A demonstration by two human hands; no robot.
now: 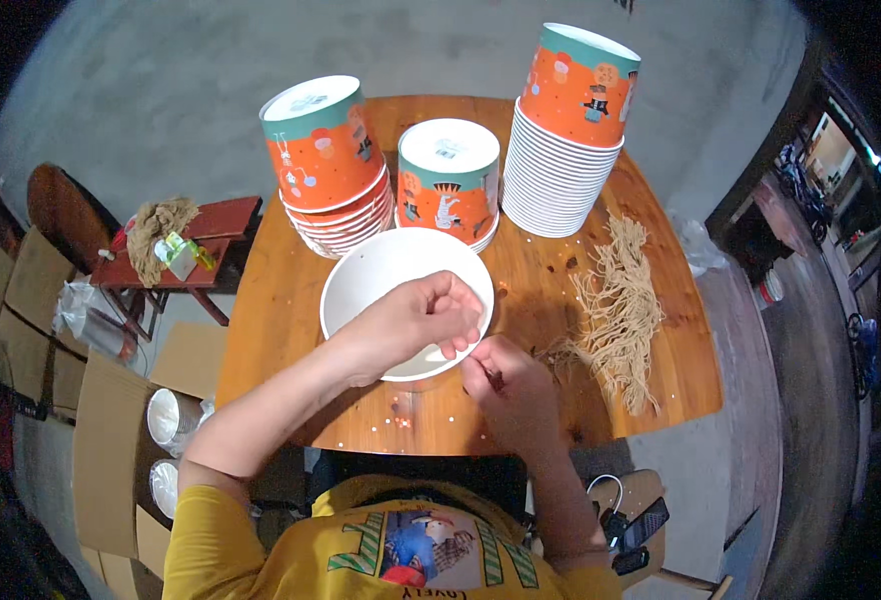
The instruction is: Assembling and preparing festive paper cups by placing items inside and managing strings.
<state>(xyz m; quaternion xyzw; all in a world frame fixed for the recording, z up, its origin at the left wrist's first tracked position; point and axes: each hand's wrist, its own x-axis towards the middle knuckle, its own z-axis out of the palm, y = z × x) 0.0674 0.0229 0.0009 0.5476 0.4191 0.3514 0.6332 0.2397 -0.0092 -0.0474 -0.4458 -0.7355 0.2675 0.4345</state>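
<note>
A white paper bucket [361, 290] stands mouth up on the wooden table in front of me. Over its mouth reaches my left hand [421, 318], fingers curled together at the near right of the rim. Just outside that same part of the rim, my right hand [511, 395] is closed in a pinch. The fingertips of both hands almost meet across the edge; whatever lies between them is too small or hidden to make out. Right of the hands lies a loose bundle of beige strings [616, 315].
Upside-down orange and green paper buckets form a left stack [326, 160], a short middle one [449, 190] and a tall right stack [566, 140]. Small white specks dot the table [361, 425]. A red bench [211, 225] and cardboard [111, 450] are left; a phone [646, 522] lies lower right.
</note>
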